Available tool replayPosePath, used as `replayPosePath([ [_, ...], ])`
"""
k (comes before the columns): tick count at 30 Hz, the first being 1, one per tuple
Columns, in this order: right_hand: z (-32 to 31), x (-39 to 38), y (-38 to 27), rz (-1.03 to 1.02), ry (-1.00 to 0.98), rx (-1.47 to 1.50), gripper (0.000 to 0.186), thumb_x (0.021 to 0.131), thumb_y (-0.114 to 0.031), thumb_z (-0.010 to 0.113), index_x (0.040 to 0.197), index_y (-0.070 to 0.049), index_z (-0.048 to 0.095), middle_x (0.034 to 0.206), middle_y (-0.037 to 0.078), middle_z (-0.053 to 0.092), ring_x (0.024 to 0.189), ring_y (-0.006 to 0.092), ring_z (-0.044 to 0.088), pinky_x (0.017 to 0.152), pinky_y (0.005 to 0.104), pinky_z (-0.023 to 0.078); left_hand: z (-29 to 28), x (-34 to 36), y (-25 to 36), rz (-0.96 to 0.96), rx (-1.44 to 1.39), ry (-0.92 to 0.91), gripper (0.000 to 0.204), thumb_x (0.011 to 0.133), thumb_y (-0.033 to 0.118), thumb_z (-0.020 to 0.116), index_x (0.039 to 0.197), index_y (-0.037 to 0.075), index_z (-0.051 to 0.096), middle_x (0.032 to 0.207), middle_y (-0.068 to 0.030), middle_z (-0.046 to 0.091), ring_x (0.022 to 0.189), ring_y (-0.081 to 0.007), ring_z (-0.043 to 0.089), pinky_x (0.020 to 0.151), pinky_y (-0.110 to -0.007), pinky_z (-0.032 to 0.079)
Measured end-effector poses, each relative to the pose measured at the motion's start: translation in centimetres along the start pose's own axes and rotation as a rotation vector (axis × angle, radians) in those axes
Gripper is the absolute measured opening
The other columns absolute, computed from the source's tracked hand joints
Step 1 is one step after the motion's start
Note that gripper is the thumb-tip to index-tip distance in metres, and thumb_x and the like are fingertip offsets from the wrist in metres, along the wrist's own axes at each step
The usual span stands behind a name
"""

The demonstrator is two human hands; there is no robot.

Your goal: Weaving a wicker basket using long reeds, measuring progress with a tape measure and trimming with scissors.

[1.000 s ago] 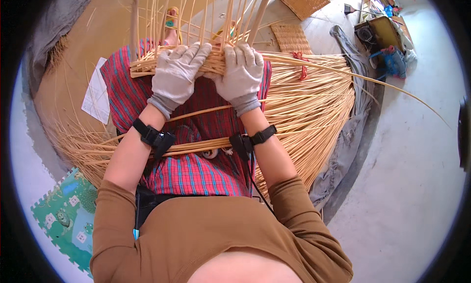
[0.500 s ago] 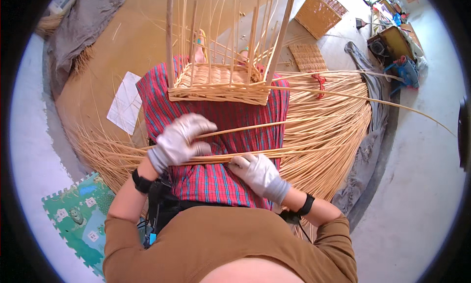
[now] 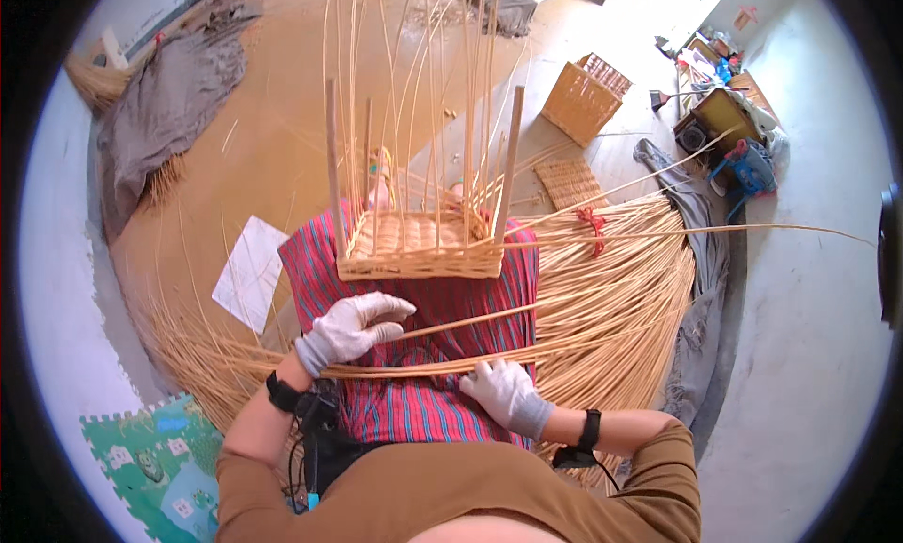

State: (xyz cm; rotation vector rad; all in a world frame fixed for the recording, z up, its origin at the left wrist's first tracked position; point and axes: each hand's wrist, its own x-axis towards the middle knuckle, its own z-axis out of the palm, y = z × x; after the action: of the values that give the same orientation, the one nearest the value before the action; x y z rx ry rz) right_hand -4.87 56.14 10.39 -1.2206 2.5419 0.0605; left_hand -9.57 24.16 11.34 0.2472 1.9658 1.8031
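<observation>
A partly woven wicker basket, with wooden corner posts and tall thin upright rods, rests on the red striped cloth over my lap. Both hands wear pale gloves. My left hand is open, its fingers stretched and thumb apart; the end of a single wicker rod shows beside the thumb. Below it, a few wicker rods lie across my lap, passing beneath my left wrist. My right hand has its fingers curled at these rods, closed on them. The fingertips are partly hidden.
A large bundle of wicker rods, tied with red string, fans out at the right. A woven panel and a box-shaped basket lie beyond it. A white sheet is at the left, above a green foam mat.
The whole view has tilted up, so the basket and lap sit lower in it. My left hand's fingers have straightened. My right hand stays by the rods.
</observation>
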Motion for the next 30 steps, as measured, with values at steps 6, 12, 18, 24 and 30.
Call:
replayPosePath([
  [6, -0.9, -1.0, 4.3, -0.086, 0.098, 0.416, 0.029, 0.091, -0.019, 0.072, 0.118, -0.011, 0.065, 0.101, 0.012, 0.07, 0.092, 0.032, 0.073, 0.074, 0.041, 0.061, 0.6, 1.1, 0.3, -0.026, -0.135, -0.006, 0.031, 0.104, 0.008, 0.068, 0.134, 0.001, 0.067, 0.123, -0.0081, 0.072, 0.118, -0.0155, 0.066, 0.106, -0.032, 0.053],
  [12, -7.1, 1.0, 7.2, 0.133, 0.232, 1.77, 0.029, 0.105, -0.013, 0.063, 0.131, -0.001, 0.06, 0.12, 0.009, 0.072, 0.111, 0.0172, 0.068, 0.1, 0.0341, 0.055, 4.3, 2.9, 2.4, 0.089, -0.15, -0.111, 0.049, 0.107, 0.01, 0.064, 0.154, 0.008, 0.05, 0.125, -0.0057, 0.068, 0.118, -0.0135, 0.063, 0.108, -0.033, 0.05],
  [18, -4.4, 7.7, 5.7, 0.048, 0.746, 0.962, 0.03, 0.104, -0.016, 0.064, 0.132, -0.004, 0.064, 0.126, 0.015, 0.068, 0.121, 0.0264, 0.066, 0.105, 0.0376, 0.052, 6.7, 5.6, 2.8, 0.149, -0.314, 0.153, 0.028, 0.1, -0.004, 0.068, 0.123, 0.004, 0.055, 0.108, -0.0118, 0.07, 0.096, -0.0226, 0.075, 0.08, -0.036, 0.065],
  [24, -2.1, 9.0, 3.6, 0.035, 0.658, 1.041, 0.038, 0.086, -0.015, 0.083, 0.118, -0.009, 0.065, 0.112, 0.014, 0.063, 0.108, 0.0343, 0.066, 0.094, 0.0419, 0.055, 4.3, 3.1, -1.8, -0.205, -0.488, 0.103, 0.025, 0.113, 0.021, 0.053, 0.128, 0.001, 0.057, 0.112, -0.0116, 0.071, 0.097, -0.0256, 0.076, 0.091, -0.042, 0.065],
  [30, -1.2, 11.2, 3.5, 0.021, 0.73, 0.691, 0.034, 0.087, -0.02, 0.078, 0.116, -0.01, 0.062, 0.102, 0.014, 0.066, 0.102, 0.0359, 0.067, 0.086, 0.0448, 0.054, 4.4, 4.3, -3.6, -0.092, -0.731, 0.096, 0.029, 0.113, 0.028, 0.052, 0.13, 0.005, 0.057, 0.121, -0.0121, 0.069, 0.109, -0.027, 0.073, 0.097, -0.046, 0.063],
])
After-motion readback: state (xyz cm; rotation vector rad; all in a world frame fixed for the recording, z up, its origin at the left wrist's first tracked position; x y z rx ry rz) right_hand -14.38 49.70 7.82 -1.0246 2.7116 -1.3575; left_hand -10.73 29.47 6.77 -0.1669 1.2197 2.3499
